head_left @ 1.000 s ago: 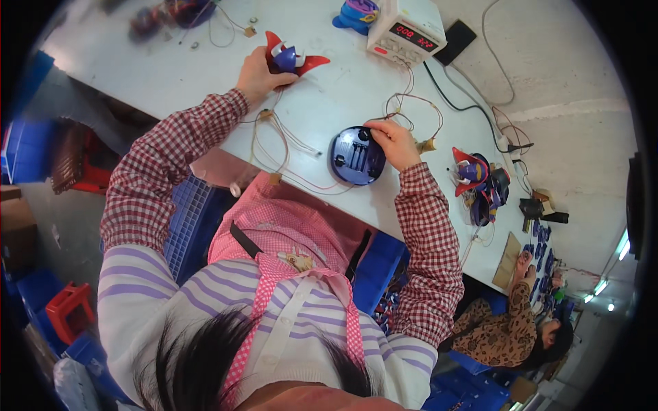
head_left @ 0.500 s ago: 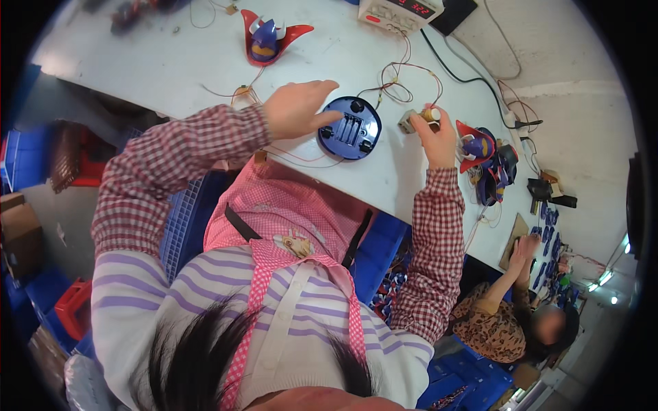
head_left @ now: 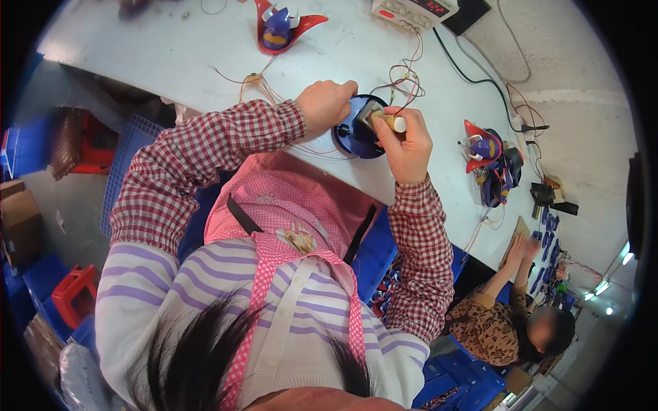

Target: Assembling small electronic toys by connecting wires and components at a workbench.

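A round dark-blue plastic base (head_left: 358, 142) with a battery compartment lies near the table's front edge. My left hand (head_left: 326, 105) is closed at its left rim, fingers curled, the thumb mostly hidden. In my right hand (head_left: 408, 145) is a small grey block (head_left: 371, 115) with a pale yellow, white-ended cylinder (head_left: 395, 123) and thin wires. I hold this wired block over the upper right of the base, covering much of the compartment. Whether it touches the base is hard to tell.
A red-and-purple figure part with white horns (head_left: 277, 29) sits at the back. Similar parts (head_left: 488, 154) are piled at right. Loose wires (head_left: 255, 79) trail across the white table. Behind stands a power supply (head_left: 414, 12). A co-worker (head_left: 490, 322) sits at right.
My right hand has brought the wired block left, from beside the base to over it. My left hand has moved right and its fingers have closed at the base's rim.
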A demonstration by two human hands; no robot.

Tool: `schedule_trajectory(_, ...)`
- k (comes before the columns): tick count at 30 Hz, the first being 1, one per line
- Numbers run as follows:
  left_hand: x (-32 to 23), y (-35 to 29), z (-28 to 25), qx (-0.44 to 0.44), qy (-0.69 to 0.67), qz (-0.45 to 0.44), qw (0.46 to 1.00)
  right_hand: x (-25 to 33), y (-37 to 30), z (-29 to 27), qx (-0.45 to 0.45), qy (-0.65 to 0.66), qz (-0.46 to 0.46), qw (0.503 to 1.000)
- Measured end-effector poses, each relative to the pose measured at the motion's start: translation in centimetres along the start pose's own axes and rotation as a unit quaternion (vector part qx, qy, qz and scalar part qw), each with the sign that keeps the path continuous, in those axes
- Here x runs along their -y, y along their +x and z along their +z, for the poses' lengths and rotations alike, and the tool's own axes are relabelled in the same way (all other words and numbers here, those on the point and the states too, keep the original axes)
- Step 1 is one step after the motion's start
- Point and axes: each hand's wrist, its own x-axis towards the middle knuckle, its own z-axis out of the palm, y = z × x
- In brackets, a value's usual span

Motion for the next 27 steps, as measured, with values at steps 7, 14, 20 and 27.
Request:
schedule_trajectory(7,0.5,-0.1,-0.1,-0.023,-0.017,0.012,1.000,0.3,-0.6,1.2,-0.006,-0.140,-0.129,0.982)
schedule_trajectory(14,0.6,-0.2,0.3,-0.036,-0.042,0.013,0.998,0.4,-0.9,1.3,0.012,-0.151,-0.117,0.982)
schedule_trajectory(20,0.4,-0.4,0.7,-0.045,-0.057,0.015,0.997,0.8,-0.7,1.3,0.041,-0.169,-0.090,0.981)
schedule_trajectory(27,0.3,-0.6,0.0,-0.042,-0.077,0.013,0.996,0.8,-1.0,1.2,0.074,-0.175,-0.136,0.972)
